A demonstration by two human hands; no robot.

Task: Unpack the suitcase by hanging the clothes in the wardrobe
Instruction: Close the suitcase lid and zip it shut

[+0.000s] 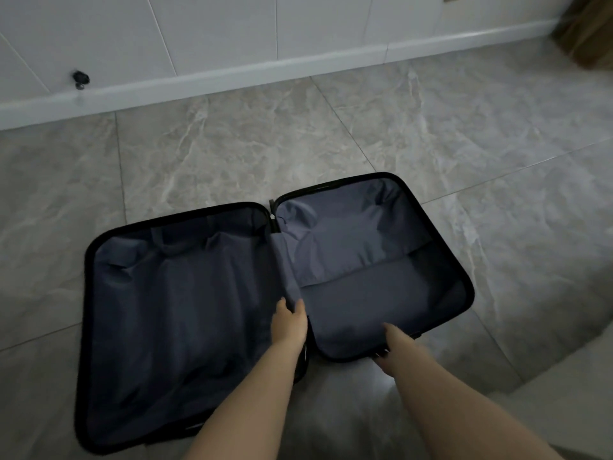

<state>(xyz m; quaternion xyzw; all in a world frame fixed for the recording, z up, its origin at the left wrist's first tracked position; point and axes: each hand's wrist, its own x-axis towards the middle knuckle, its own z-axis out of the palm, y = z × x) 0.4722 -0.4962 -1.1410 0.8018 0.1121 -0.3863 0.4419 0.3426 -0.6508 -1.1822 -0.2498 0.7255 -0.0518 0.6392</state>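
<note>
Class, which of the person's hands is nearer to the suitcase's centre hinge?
Left. The left hand pinches the lining right at the centre hinge line; the right hand grips the near rim of the suitcase's right half.

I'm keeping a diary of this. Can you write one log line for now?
suitcase: open flat on floor, no clothes visible | left hand: pinching lining at hinge | right hand: gripping right half's near rim

Right hand's (pixel 393 348) fingers hidden under the suitcase (pixel 441 227) rim.

Dim indoor light, soft motion blur throughout (edges bowed by wide lens), faint floor (pixel 365 134) sheen.
</note>
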